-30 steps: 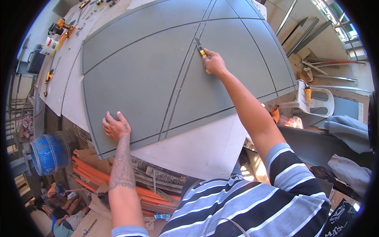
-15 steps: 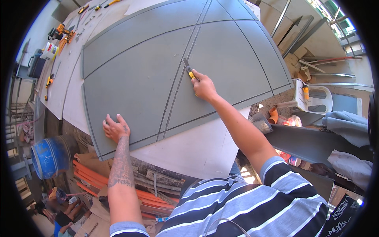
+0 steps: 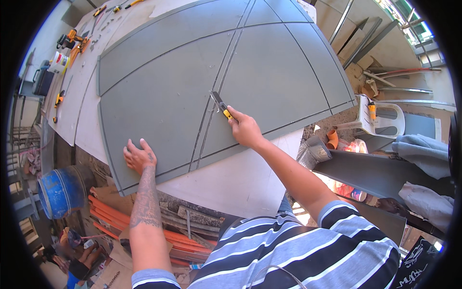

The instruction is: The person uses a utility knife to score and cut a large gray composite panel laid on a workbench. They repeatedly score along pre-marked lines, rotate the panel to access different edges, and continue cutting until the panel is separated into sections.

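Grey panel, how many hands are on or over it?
2. The left hand rests on the grey panel near its lower-left corner; the right hand is over it farther right, holding a yellow-and-black cutter. No others show there.

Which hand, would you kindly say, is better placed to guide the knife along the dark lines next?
Probably the right hand: it grips the knife, which reaches over the paired dark lines, while the left hand rests without a tool on the grey panel.

Bright daylight at an upper-right window opening (image 3: 410, 20), white plastic chair (image 3: 364, 120) lower on the right side.
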Tool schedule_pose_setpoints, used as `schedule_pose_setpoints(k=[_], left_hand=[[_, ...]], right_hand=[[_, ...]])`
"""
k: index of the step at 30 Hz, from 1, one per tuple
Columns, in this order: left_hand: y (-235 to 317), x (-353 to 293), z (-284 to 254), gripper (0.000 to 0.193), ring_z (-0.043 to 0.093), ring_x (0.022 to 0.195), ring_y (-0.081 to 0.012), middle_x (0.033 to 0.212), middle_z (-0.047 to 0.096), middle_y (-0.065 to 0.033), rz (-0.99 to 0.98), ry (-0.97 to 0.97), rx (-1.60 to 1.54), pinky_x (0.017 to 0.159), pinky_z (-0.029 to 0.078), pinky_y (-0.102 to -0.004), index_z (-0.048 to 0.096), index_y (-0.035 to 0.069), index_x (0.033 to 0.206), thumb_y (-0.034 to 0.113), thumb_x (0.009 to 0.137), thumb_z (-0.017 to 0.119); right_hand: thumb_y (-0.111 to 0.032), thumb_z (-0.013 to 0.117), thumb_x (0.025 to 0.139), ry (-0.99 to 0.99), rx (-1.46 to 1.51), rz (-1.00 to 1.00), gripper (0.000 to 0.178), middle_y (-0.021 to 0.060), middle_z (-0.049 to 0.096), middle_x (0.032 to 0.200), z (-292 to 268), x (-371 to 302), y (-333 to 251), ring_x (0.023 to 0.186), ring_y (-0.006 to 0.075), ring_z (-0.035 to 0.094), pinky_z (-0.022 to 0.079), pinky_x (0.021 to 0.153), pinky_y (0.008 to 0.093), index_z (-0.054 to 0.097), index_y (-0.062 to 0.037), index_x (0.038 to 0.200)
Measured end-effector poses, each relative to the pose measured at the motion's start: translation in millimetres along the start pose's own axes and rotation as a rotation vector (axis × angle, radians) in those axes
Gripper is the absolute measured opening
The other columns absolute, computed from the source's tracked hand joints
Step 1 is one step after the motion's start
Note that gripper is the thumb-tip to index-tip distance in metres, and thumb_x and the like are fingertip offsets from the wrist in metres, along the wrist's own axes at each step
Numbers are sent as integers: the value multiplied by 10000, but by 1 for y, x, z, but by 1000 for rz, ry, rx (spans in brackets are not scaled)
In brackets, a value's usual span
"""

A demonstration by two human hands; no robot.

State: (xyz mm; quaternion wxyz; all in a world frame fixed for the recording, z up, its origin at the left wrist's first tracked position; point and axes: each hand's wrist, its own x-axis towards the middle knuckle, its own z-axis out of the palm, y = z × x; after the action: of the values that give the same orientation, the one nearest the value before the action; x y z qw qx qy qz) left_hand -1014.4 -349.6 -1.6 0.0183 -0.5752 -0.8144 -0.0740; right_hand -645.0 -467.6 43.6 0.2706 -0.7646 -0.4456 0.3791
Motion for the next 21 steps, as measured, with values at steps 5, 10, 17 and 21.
schedule_pose_setpoints(k=[5, 10, 17, 21], left_hand=[[-5, 1, 3, 643, 383, 1535, -370, 1620, 444, -189, -4, 20, 8, 1271, 267, -552, 466, 177, 1602, 544, 1080, 546], [-1, 0, -4, 646, 367, 1536, -398, 1627, 406, -233, 6, -23, -16, 1269, 264, -558, 439, 142, 1606, 515, 1087, 534], [-4, -1, -9, 645, 349, 1544, -408, 1627, 399, -241, 7, -28, -46, 1272, 255, -566, 432, 129, 1607, 501, 1088, 528], [1, 0, -8, 646, 342, 1548, -406, 1628, 398, -239, -2, -41, -40, 1276, 246, -570, 431, 130, 1609, 501, 1089, 527]], right_hand=[[-210, 581, 1075, -43, 34, -18, 504, 200, 765, 1038, 5, -24, 2, 997, 427, 709, 552, 891, 505, 554, -184, 1578], [-185, 588, 1081, -121, 5, -67, 509, 182, 751, 1003, 13, -59, 10, 910, 381, 694, 551, 862, 453, 546, -174, 1588], [-142, 587, 1100, -22, 346, 34, 472, 10, 581, 836, 8, -42, 17, 759, 101, 549, 512, 762, 278, 582, -135, 1571], [-168, 600, 1081, 92, 208, -4, 472, 153, 744, 1030, 6, -2, 20, 907, 313, 697, 548, 865, 392, 587, -134, 1552]])
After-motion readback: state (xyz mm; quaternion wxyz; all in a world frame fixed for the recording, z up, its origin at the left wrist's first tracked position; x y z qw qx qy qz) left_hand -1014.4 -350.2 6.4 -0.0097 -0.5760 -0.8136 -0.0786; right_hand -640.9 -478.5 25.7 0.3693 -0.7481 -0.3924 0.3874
